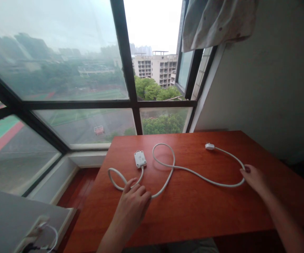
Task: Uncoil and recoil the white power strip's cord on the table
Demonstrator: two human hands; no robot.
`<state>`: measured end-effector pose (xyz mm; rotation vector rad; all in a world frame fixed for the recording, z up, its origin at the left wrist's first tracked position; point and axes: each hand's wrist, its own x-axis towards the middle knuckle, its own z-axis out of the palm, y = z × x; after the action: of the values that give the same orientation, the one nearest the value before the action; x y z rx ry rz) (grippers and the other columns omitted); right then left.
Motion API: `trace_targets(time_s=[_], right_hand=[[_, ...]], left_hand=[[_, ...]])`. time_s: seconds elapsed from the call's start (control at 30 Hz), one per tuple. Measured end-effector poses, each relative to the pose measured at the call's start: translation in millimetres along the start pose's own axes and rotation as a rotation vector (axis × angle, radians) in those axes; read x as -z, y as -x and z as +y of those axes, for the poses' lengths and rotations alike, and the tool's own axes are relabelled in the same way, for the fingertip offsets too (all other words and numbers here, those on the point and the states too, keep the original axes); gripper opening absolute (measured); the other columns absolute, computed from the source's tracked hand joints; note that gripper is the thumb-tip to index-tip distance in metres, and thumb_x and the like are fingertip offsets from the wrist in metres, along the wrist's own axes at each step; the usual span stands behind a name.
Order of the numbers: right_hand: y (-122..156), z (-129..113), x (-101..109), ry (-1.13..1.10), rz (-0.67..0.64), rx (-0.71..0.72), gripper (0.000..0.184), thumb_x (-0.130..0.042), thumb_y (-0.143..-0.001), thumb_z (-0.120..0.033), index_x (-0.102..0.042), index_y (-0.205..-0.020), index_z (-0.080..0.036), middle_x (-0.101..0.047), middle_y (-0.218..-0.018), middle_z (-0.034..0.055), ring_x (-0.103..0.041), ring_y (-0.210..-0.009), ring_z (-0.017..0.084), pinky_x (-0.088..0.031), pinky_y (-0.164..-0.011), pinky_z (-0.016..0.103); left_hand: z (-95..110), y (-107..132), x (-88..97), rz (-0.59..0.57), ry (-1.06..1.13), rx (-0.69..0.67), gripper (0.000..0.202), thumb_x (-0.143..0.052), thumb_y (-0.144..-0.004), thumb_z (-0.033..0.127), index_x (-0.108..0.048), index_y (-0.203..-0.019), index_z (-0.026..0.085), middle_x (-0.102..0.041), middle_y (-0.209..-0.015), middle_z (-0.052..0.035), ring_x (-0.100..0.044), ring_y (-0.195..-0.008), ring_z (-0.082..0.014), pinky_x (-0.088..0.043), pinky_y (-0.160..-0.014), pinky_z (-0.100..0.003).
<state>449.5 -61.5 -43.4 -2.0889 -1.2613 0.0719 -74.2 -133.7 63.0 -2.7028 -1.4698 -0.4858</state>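
Observation:
A white power cable [215, 182] lies in loose loops across the brown wooden table. Its one end is a small white socket block [140, 159] near the table's left side; the other is a white plug [209, 146] toward the back right. My left hand [136, 198] is closed over the cable in front of the socket block, fingers curled down, with the cable coming out on both sides. At the right, my right hand [253, 178] pinches the cable's outer bend between thumb and fingers. The stretch under my left palm is hidden.
The table [183, 214] reaches to the window frame [165, 104] at the back. A wall [268, 88] rises on the right, with a hanging curtain [217, 24]. At the lower left, a wall outlet [40, 225] has a white cord plugged in.

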Motion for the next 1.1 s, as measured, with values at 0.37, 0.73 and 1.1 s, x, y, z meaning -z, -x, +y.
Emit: trace_targets(time_s=[0.37,0.73,1.1], right_hand=[[94,-190,-68,0.054,-0.424,0.707,0.035,-0.049,-0.087,-0.029,-0.055,-0.121,-0.019,-0.061,-0.116,0.0119,-0.054,-0.108,0.026,-0.043,-0.094,0.042],[91,-221,-13,-0.181,-0.56,0.744,0.022,-0.037,-0.092,-0.022,-0.058,-0.099,-0.022,-0.06,-0.097,0.0072,-0.058,-0.086,0.02,-0.046,-0.08,0.032],[2,-200,54,-0.159,-0.21,0.592,0.031,-0.04,-0.092,-0.042,-0.064,-0.095,-0.022,-0.068,-0.097,0.0075,-0.062,-0.093,0.023,-0.046,-0.082,0.034]], left_hand=[[-4,-18,21.7,0.037,0.1,-0.042,0.016,-0.051,-0.089,0.024,-0.062,-0.076,0.023,-0.059,-0.073,0.0006,-0.056,-0.078,-0.0164,-0.032,-0.101,-0.043],[-103,-101,35.7,0.436,0.45,0.214,0.03,-0.052,-0.088,0.043,-0.067,-0.094,0.017,-0.07,-0.091,-0.0056,-0.062,-0.085,-0.0172,-0.046,-0.079,-0.026],[-180,-149,-63.3,0.085,0.28,0.567,0.042,-0.032,-0.092,0.037,-0.066,-0.088,0.012,-0.07,-0.081,-0.0085,-0.06,-0.068,-0.0169,-0.041,-0.06,-0.024]])
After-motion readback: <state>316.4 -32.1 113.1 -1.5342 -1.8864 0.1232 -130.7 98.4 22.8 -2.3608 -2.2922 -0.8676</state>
